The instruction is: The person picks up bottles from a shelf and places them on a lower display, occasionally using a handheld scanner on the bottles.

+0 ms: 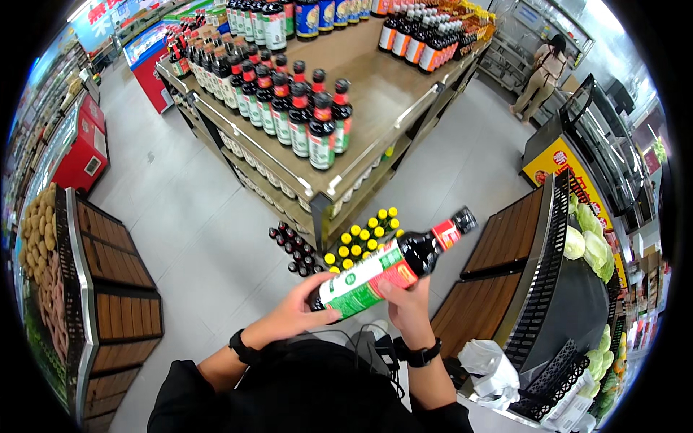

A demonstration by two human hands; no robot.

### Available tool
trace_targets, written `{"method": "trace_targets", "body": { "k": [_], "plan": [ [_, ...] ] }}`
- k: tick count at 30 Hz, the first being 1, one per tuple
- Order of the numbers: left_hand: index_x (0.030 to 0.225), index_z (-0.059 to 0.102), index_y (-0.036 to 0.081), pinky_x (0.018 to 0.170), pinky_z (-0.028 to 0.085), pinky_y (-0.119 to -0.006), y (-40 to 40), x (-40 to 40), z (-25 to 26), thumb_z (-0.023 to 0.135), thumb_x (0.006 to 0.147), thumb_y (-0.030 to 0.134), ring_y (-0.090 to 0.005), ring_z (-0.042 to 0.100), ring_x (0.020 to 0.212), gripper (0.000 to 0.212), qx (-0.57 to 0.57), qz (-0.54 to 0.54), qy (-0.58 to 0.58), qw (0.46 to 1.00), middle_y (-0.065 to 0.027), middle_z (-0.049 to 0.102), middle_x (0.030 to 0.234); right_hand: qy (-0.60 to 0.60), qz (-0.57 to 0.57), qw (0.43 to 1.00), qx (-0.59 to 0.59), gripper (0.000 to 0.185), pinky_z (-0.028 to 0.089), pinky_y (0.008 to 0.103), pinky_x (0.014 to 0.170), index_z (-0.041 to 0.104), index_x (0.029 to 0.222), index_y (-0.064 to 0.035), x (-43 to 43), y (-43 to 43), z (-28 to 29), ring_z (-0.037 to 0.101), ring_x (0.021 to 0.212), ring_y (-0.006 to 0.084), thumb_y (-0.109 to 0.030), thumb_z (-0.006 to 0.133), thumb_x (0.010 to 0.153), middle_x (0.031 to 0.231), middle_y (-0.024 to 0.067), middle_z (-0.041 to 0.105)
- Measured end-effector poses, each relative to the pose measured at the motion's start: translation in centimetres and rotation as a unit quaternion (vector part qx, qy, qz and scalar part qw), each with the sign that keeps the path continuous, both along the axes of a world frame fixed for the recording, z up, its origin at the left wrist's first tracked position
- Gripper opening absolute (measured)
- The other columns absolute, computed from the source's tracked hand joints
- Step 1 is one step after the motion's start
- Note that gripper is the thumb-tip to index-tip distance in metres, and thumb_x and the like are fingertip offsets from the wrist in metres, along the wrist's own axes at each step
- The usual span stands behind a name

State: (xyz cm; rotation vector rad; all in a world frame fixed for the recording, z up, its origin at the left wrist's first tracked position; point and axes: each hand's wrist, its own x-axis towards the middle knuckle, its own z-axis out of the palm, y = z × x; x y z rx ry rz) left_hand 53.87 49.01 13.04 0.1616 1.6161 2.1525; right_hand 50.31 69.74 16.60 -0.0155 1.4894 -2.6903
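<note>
A dark glass sauce bottle with a red neck band and a green, white and red label lies tilted across both hands, its black cap up to the right. My left hand grips it round the base. My right hand holds the label's lower side near the shoulder, thumb on the front. Ahead, similar red-necked bottles stand upright in rows on the wooden display shelf. On the floor by the shelf's corner are yellow-capped bottles and dark-capped bottles.
A potato bin flanks me on the left. To the right stands a slatted vegetable stand with cabbages and a white plastic bag. Red freezers line the left aisle. A person stands at the far right.
</note>
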Motion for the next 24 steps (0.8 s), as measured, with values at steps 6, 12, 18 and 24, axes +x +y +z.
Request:
{"method": "trace_targets", "body": {
  "k": [6,12,18,24],
  "plan": [
    [0.135,0.048,-0.001,0.099,0.042,-0.03,9.1,1.9,0.8,0.075,0.084,0.015,-0.0127,0.051,0.114,0.06,0.086,0.093,-0.108,0.986,-0.0041,0.056,0.122,-0.031,0.082,0.996,-0.005,0.045,0.053,0.0343,0.088,0.053,0.122,0.0009,-0.9,7.9,-0.2,0.064,0.101,0.016,-0.009,0.075,0.084,0.113,0.0084,0.063],
    [0.131,0.052,-0.002,0.09,0.049,-0.031,12.1,2.7,2.9,0.078,0.081,0.017,-0.0136,0.059,0.103,0.059,0.007,0.206,-0.024,0.978,-0.0064,0.063,0.115,-0.117,0.128,0.984,-0.026,0.037,0.052,0.0298,0.077,0.048,0.126,-0.0072,-1.8,9.5,0.8,0.062,0.094,0.0122,-0.031,0.056,0.099,0.109,0.0025,0.063],
    [0.123,0.057,-0.003,0.084,0.052,-0.036,11.4,1.5,4.2,0.086,0.066,0.014,-0.0301,0.064,0.097,0.065,-0.301,0.335,0.317,0.835,-0.0188,0.064,0.111,-0.074,0.201,0.976,0.027,0.035,0.057,0.0342,0.078,0.05,0.124,-0.0059,-4.8,7.6,2.0,0.065,0.097,0.0155,-0.029,0.058,0.098,0.11,0.0055,0.064],
    [0.122,0.06,0.002,0.078,0.053,-0.04,8.2,-1.4,1.9,0.089,0.055,0.014,-0.0334,0.062,0.093,0.074,-0.423,0.365,0.482,0.675,-0.0159,0.062,0.116,-0.08,0.185,0.973,0.108,0.044,0.062,0.0444,0.078,0.047,0.125,0.0027,-7.1,5.5,2.4,0.068,0.1,0.0281,-0.033,0.053,0.099,0.116,0.0179,0.063]
  ]
}}
